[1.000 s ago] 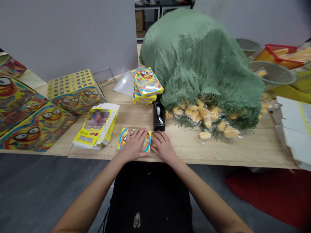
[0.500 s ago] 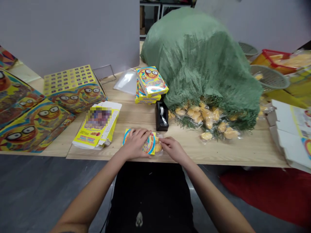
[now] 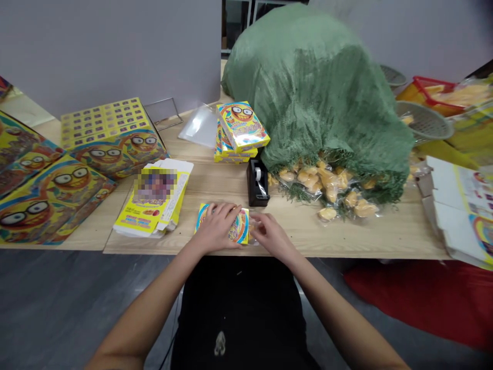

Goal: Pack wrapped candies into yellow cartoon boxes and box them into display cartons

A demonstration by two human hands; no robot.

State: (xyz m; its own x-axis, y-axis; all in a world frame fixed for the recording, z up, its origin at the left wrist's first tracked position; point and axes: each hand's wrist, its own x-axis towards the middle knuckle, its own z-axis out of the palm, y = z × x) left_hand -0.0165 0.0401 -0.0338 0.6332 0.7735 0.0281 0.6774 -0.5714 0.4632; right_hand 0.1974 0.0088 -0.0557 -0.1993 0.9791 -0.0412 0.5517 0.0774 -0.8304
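As left hand [image 3: 219,227] rests on box [image 3: 242,226], bagged pieces [image 3: 330,191] at sack's mouth [image 3: 336,155].

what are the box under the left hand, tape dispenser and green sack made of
Box: probably thin card, brightly printed, with flat faces and crisp edges. Tape dispenser: likely hard plastic, smooth and black, from its moulded-looking body. Sack: apparently woven plastic, matte, with frayed strands at its mouth.

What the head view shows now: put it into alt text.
The left hand covers part of a colorful box, the right hand at its right end. Beyond are a tape dispenser and a green sack, wrapped yellow pieces along its edge.
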